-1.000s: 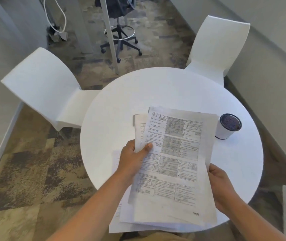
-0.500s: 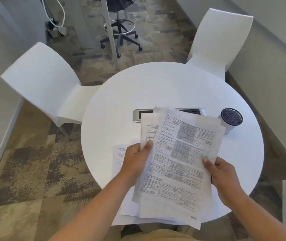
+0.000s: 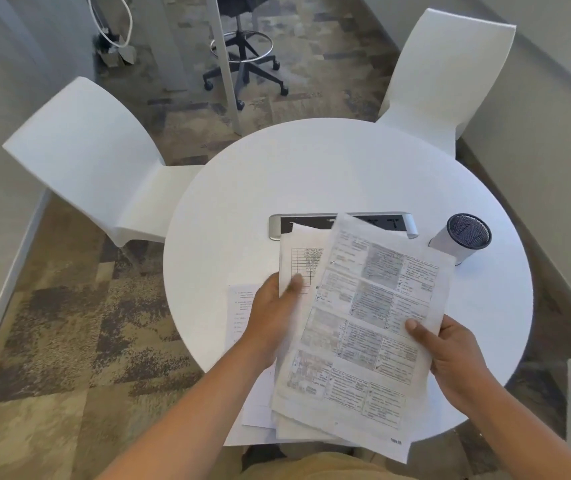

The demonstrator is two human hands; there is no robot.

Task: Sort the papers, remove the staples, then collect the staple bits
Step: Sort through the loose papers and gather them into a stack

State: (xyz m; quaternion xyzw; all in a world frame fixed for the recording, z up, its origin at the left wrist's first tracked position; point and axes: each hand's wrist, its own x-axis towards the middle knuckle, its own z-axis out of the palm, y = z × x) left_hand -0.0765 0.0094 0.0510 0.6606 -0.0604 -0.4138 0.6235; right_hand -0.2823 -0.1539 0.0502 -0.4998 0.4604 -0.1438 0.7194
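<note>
I hold a stack of printed papers above the near side of a round white table (image 3: 329, 168). The top sheet (image 3: 363, 323), printed with a grid of boxes, is tilted to the right. My right hand (image 3: 450, 355) grips its right edge, thumb on top. My left hand (image 3: 273, 317) holds a sheet with a table of numbers (image 3: 299, 265) that sticks out behind the top sheet. More sheets (image 3: 242, 306) lie flat on the table under my left hand. No staples or staple bits are visible.
A white cylinder with a dark top (image 3: 461, 237) stands at the table's right. A grey power panel (image 3: 395, 220) is set into the table's middle, partly covered by the papers. White chairs (image 3: 86, 161) stand left and at the back right (image 3: 443, 77); an office stool (image 3: 246, 60) behind.
The top sheet has swung to the right, away from the sheets in my left hand. My right hand has moved up its right edge. The power panel has come into view.
</note>
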